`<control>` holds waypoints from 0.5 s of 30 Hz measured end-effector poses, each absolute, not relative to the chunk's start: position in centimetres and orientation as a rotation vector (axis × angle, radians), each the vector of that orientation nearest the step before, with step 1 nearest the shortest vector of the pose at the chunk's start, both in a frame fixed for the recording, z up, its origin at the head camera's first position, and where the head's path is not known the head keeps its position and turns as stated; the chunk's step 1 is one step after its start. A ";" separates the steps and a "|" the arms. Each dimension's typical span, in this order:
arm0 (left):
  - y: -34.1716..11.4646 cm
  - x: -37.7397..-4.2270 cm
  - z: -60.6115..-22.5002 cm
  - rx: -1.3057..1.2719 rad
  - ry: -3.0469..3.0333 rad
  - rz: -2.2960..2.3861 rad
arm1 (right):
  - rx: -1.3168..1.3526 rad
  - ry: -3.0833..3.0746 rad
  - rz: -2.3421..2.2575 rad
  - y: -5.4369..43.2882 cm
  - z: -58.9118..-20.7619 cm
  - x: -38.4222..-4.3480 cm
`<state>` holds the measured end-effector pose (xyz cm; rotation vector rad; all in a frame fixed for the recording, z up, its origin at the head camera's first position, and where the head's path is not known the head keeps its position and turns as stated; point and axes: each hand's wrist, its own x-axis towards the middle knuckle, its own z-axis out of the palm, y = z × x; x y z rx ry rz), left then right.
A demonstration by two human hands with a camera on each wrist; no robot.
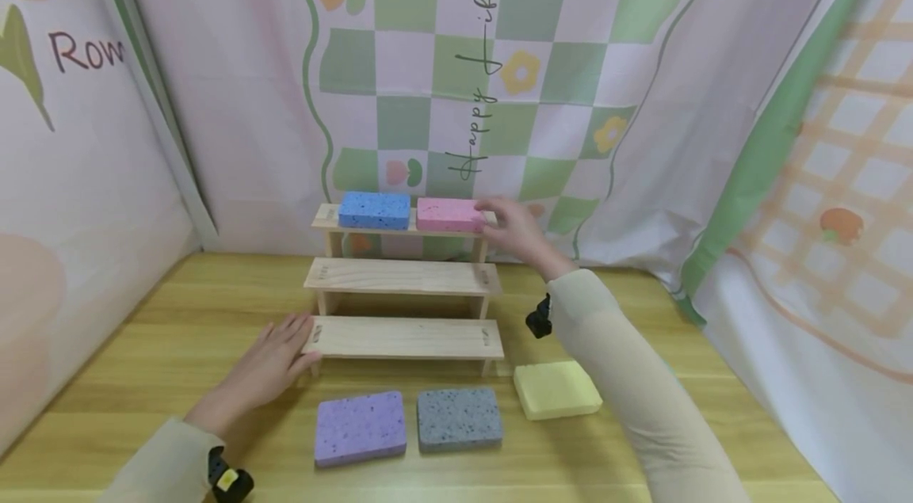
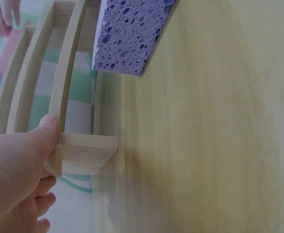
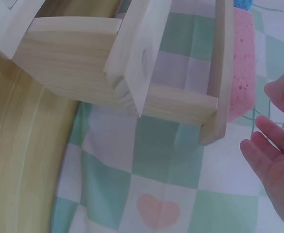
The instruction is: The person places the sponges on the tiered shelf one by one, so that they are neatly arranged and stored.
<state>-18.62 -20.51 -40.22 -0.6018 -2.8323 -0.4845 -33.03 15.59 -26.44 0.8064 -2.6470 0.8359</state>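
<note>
A three-step wooden rack stands on the table. On its top step lie a blue sponge and, to the right, a pink sponge. My right hand is at the right end of the pink sponge. In the right wrist view a gap shows between that sponge and the loosely bent fingers. My left hand holds the left end of the lowest step, its thumb against the board's front edge and the other fingers behind.
In front of the rack lie a purple sponge, a grey sponge and, farther right, a yellow sponge close to the right sleeve. Patterned curtains hang behind and beside the wooden table.
</note>
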 end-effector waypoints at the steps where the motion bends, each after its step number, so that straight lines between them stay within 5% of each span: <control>1: -20.5 -18.6 -40.2 -0.602 -2.831 -0.485 | 0.814 -2.632 0.851 15.8 -26.5 -32.9; 15: -20.5 -18.6 -40.4 -0.605 -2.827 -0.492 | 0.864 -2.572 1.060 19.3 -27.0 -31.0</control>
